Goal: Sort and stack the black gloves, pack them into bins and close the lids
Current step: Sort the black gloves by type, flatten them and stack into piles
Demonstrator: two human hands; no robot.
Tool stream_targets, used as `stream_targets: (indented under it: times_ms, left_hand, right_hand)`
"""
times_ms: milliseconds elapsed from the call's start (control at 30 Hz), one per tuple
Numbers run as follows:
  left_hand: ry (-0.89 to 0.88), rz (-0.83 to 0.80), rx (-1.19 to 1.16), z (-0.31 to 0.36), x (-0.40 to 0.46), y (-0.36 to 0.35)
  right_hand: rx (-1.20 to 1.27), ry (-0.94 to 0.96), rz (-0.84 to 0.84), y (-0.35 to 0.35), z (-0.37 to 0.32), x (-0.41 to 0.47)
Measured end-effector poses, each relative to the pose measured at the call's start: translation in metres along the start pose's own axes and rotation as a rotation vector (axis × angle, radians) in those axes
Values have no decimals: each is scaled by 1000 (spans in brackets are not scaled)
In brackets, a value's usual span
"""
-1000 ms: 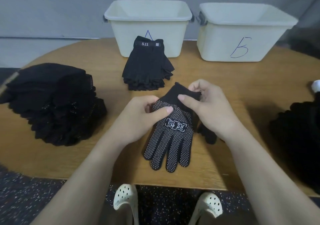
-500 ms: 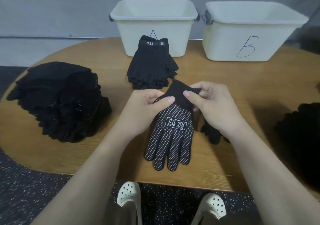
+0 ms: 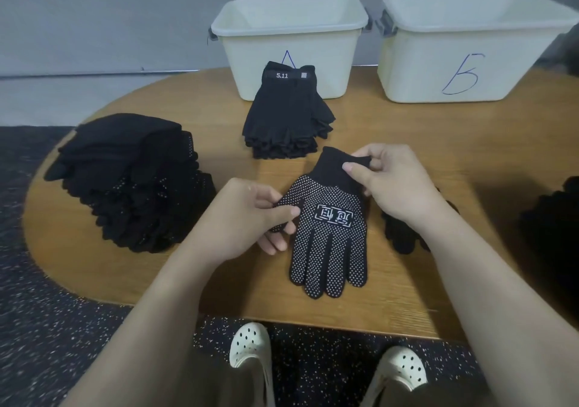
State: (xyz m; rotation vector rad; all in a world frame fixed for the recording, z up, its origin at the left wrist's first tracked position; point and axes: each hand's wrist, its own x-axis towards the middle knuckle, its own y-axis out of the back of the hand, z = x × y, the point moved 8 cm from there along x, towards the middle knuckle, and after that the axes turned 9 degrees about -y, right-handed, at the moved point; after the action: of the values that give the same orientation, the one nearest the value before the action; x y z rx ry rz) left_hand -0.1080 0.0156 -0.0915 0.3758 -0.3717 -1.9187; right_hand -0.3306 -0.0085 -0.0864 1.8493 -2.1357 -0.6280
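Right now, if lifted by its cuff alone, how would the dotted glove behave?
The dotted glove probably flops: thin knit, lying flat on the table. Likely light. Its raised dots should resist slipping in the right hand.

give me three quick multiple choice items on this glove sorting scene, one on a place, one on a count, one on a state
1. Where does the fingerless glove stack lie?
A. in front of bin A
B. inside bin B
C. on the floor

2. How many bins stand on the table?
A. one
B. two
C. four

3. What holds the dotted glove?
A. nothing
B. left hand only
C. both hands

Answers: 1 A, the stack hides part of the letter A. 2 B, marked A and B. 3 C, right hand pinches the cuff, left pinches the thumb side.
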Motion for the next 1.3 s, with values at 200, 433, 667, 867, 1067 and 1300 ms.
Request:
stream_targets:
  times_ms: [200,433,667,867,1067,1300]
  left_hand:
    - [-208,374,671,13,-14,33]
    - [-643,-30,732,43,-1,-54]
    - [-530,-280,858,15,1,-80]
    - [-509,-301,935,11,-4,-83]
    - [-491,-274,925,12,-13,-84]
    - [-446,-253,865,23,-7,-80]
  right_hand:
    - [-60,-25,-34,-3,7,5]
    - [-143,-10,-30,-2,6,3]
    - [-439,31,116,9,12,5]
    - [-517,72,171,10,13,9]
    - [-556,103,195,11,9,7]
    - [-588,204,292,42,-10,-35]
